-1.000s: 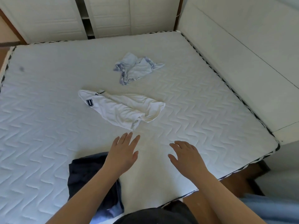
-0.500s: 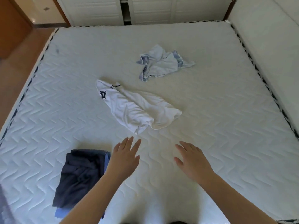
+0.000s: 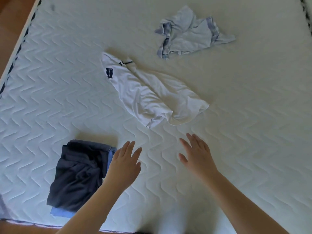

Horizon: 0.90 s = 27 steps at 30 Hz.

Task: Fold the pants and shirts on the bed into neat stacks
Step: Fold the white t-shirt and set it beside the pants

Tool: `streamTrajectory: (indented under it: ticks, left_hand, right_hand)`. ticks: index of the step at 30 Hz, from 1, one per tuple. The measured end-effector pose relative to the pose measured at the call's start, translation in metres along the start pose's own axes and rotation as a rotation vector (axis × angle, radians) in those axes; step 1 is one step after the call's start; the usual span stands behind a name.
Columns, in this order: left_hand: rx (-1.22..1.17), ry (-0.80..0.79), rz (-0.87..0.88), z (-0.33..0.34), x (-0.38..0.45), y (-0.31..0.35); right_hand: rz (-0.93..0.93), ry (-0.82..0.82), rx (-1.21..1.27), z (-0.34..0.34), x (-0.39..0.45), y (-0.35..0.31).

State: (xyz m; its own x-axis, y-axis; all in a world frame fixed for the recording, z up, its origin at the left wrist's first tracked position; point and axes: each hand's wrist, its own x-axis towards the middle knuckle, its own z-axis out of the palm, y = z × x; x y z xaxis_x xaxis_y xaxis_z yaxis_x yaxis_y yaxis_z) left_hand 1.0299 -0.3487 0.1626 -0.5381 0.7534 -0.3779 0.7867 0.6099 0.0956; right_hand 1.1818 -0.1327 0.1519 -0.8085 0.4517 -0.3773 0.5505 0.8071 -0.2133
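A crumpled white shirt (image 3: 152,97) with a dark letter U lies in the middle of the white quilted mattress (image 3: 244,124). Farther back to the right sits a bunched pale blue garment (image 3: 190,34) with plaid trim. At the near left lies a folded dark navy garment (image 3: 77,173) on top of a lighter blue one (image 3: 62,213). My left hand (image 3: 125,164) hovers open just right of that stack, fingers spread. My right hand (image 3: 197,156) is open too, a short way below the white shirt. Neither hand holds anything.
The mattress's left edge (image 3: 18,48) with dark trim runs diagonally, with brown wooden floor (image 3: 11,17) beyond it. The near edge of the bed (image 3: 33,223) shows at the bottom left.
The view has shifted closer and to the right over the bed, so the cupboards and wall dropped out of sight. Both hands stay open, reaching slightly farther toward the white shirt.
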Motion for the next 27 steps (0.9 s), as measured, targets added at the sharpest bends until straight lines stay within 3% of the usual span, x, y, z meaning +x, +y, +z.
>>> streamTrajectory:
  ticks: [3,9,13,19,27]
  left_hand:
    - [-0.043,-0.027,-0.004,0.021,0.023,-0.011]
    - [0.055,-0.134,0.123,0.069,0.080,-0.026]
    - [0.068,-0.173,0.109,0.085,0.129,-0.032]
    - [0.057,-0.080,0.100,0.097,0.204,-0.025]
    - [0.025,-0.045,-0.052,0.101,0.267,-0.024]
  right_hand:
    - [-0.003,0.028,0.015,0.016,0.023,-0.004]
    - [0.029,-0.087,-0.047,0.055,0.080,0.004]
    - [0.061,-0.138,-0.059,0.074,0.114,0.008]
    - [0.190,-0.077,0.004,0.096,0.164,0.006]
    - [0.212,-0.020,-0.239,0.113,0.211,0.029]
